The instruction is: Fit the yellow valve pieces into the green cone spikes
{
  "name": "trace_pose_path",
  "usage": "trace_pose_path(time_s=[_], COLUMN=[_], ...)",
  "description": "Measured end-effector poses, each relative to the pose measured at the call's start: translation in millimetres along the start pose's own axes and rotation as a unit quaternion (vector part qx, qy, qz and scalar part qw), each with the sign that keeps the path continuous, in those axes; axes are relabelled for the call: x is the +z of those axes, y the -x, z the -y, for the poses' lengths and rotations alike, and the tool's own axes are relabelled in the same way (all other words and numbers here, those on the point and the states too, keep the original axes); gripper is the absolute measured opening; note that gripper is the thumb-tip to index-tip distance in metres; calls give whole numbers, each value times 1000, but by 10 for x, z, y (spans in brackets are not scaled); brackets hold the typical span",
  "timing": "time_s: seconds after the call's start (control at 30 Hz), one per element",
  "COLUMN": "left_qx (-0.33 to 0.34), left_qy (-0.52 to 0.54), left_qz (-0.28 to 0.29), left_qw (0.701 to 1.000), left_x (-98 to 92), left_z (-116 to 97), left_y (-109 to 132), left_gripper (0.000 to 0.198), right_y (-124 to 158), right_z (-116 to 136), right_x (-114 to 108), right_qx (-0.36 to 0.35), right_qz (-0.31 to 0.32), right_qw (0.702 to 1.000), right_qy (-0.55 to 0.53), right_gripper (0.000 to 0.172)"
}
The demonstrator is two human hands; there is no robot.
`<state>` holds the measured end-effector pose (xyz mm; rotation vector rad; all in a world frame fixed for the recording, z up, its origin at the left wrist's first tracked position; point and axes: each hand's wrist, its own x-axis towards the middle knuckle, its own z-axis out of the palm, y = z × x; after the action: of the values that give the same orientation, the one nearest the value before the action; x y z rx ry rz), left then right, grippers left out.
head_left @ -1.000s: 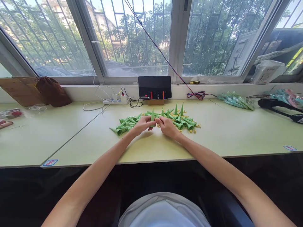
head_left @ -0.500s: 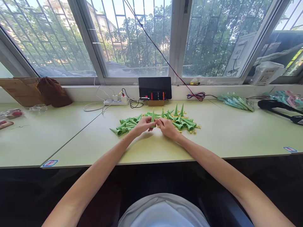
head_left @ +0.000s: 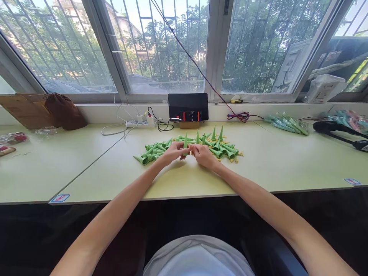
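Left hand: thumb and fingers closed around the lower part of one green cone, tip up, roughly upright; use this cone as landmark. Right hand: just right of the cone, fingers curled in, tips together at or very near its base; can't tell if anything is pinched there, fingers cover it. Both hands above the table, near side of the pile.

Loose green cones lying left of the landmark cone, some open ends showing. More lying to its right and behind. Several standing cones point-up, behind-right of it. Small yellow pieces scattered right of it, among and beside the cones.

Straight behind the landmark cone: phone, screen lit, on a brown block, dark tablet behind. Power strip with plugs back-left of it; tied cable back-right. Far right: bagged pastel items, black strap-like thing. Far left: brown drawstring pouch, cardboard.
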<state>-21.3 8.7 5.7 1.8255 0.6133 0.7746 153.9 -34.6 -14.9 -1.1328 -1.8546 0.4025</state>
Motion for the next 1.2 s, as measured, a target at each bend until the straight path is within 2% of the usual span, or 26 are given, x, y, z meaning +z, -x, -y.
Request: trace_pose_path(time_s=[0.27, 1.2], left_qx=[4, 18], left_qy=[13, 57], left_qz=[11, -7], left_qw=[1000, 998], left_x=[-8, 30], left_z=[10, -10], left_y=[-5, -7], left_gripper=[29, 25], right_y=[-2, 27], right_z=[3, 94], right_x=[0, -41], right_qx=[-6, 8], right_qz=[7, -36], right_qw=[1000, 999], right_qy=[-3, -17], right_gripper=[46, 40])
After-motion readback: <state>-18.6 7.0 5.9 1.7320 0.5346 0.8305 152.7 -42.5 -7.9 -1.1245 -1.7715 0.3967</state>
